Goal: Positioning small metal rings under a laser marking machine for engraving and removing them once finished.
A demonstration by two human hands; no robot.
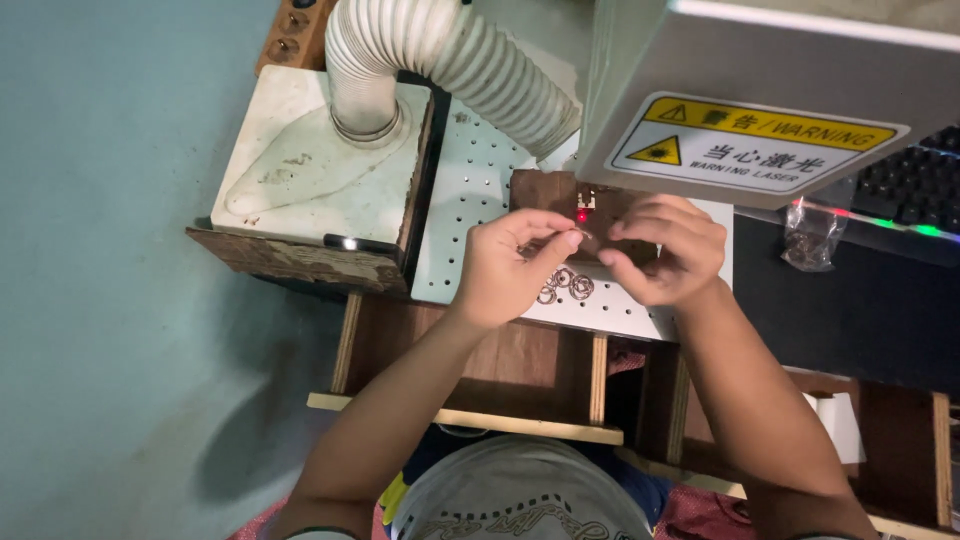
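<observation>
Under the laser head, both hands meet over a small metal ring (pixel 584 234).
Left hand (pixel 510 265) pinches it thumb-to-forefinger — right hand (pixel 665 250) curls alongside, fingertips closed (grip unclear) — above the wooden block (pixel 540 190); more rings (pixel 566 284) lie below.

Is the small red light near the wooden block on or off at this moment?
On. The red light glows bright on the dark wooden block, just above the left hand and right hand.

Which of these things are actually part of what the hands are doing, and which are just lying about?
In use:
left hand and right hand, pinching a small metal ring
wooden block with a red light spot
loose rings on the perforated plate

Lying about:
white hose
plastic bag
keyboard
</observation>
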